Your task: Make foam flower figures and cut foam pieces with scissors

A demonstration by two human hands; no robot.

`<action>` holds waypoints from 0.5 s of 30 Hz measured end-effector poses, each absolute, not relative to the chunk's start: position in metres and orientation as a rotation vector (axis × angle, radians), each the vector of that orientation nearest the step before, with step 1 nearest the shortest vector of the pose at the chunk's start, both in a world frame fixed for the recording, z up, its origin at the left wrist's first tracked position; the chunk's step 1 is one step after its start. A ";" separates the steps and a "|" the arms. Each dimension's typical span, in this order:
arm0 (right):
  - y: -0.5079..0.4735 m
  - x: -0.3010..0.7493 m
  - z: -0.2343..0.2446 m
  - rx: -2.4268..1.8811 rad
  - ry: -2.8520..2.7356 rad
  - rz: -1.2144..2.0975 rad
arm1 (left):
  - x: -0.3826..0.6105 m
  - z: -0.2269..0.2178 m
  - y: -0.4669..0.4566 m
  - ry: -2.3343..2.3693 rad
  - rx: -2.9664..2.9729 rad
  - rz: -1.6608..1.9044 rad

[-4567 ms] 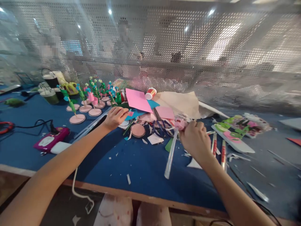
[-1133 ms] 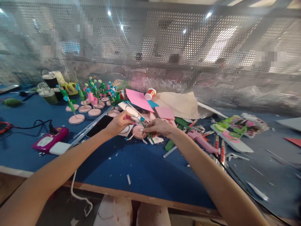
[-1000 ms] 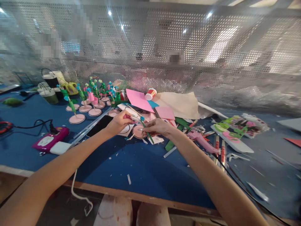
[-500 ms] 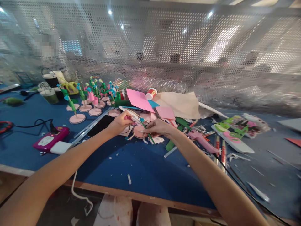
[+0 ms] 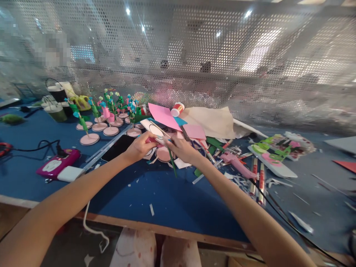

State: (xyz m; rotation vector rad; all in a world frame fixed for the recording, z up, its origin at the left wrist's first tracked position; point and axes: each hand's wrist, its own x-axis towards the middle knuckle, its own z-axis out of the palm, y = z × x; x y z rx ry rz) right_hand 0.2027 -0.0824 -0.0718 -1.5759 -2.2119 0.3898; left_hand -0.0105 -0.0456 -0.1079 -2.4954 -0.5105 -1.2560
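My left hand [image 5: 140, 147] is closed, with a bit of pink at its fingertips; what exactly it grips is partly hidden. Against those fingers a white card [image 5: 153, 128] with a round outline drawn on it is tilted up, a thin wooden stick [image 5: 159, 127] lying across it. My right hand [image 5: 182, 149] pinches a slim green paper stem [image 5: 172, 163], whose lower end hangs below the fingers. Both hands' fingertips nearly meet. A round pink disc [image 5: 164, 154] lies on the table beneath them.
Several paper flowers on pink discs [image 5: 89, 139] stand at left, near a black phone [image 5: 116, 148] and a magenta power bank [image 5: 58, 163]. Pink paper [image 5: 164, 116] and a paper cup [image 5: 177, 109] lie behind. A pink glue gun [image 5: 239, 165], its cord and scraps are at right.
My right hand has moved up and closer to my left with the green stem. The white card and stick now stand higher and more tilted by my left fingers.
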 end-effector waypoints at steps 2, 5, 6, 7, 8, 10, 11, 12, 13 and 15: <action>-0.084 0.197 -0.076 -1.640 -2.204 0.319 | -0.009 -0.109 -0.047 -0.502 -2.501 -1.245; -0.083 0.194 -0.080 -1.722 -2.224 0.265 | -0.008 -0.109 -0.051 -0.462 -2.487 -1.205; -0.081 0.194 -0.081 -1.730 -2.244 0.233 | -0.007 -0.108 -0.052 -0.460 -2.491 -1.185; -0.080 0.195 -0.082 -1.720 -2.278 0.194 | -0.006 -0.107 -0.054 -0.463 -2.499 -1.161; -0.079 0.196 -0.083 -1.696 -2.328 0.142 | -0.006 -0.106 -0.055 -0.463 -2.507 -1.128; -0.077 0.199 -0.085 -1.628 -2.456 0.002 | -0.004 -0.103 -0.058 -0.462 -2.512 -1.052; -0.077 0.200 -0.086 -1.608 -2.516 -0.068 | -0.003 -0.102 -0.059 -0.459 -2.507 -1.015; -0.077 0.200 -0.086 -1.608 -2.560 -0.123 | -0.002 -0.101 -0.060 -0.466 -2.490 -0.997; -0.077 0.201 -0.087 -1.629 -2.582 -0.154 | 0.000 -0.100 -0.060 -0.476 -2.470 -0.990; -0.076 0.202 -0.087 -1.697 -2.566 -0.147 | 0.001 -0.101 -0.061 -0.503 -2.442 -0.987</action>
